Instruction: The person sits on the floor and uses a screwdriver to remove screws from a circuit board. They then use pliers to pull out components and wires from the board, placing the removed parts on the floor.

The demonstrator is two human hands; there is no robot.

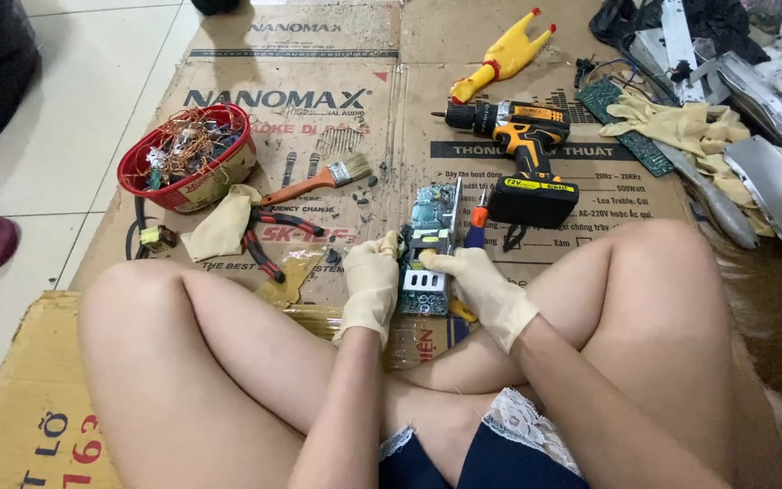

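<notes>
I sit cross-legged on flattened cardboard [319, 136]. Both my hands wear cream gloves. My left hand [369, 285] grips the left side of a small power supply circuit board [429, 249] in a metal frame, held upright over my shins. My right hand [481, 290] holds the board's right side, thumb on its top face. A screwdriver with an orange and blue handle [476, 226] lies just behind the board, beside my right hand.
A yellow and black cordless drill [522, 149] lies beyond the board. A red bowl of copper wire [187, 154], pliers [269, 240], a brush [319, 181], a rag [222, 222], a yellow rubber toy [504, 52], spare gloves [681, 127] and metal scraps [771, 109] surround me.
</notes>
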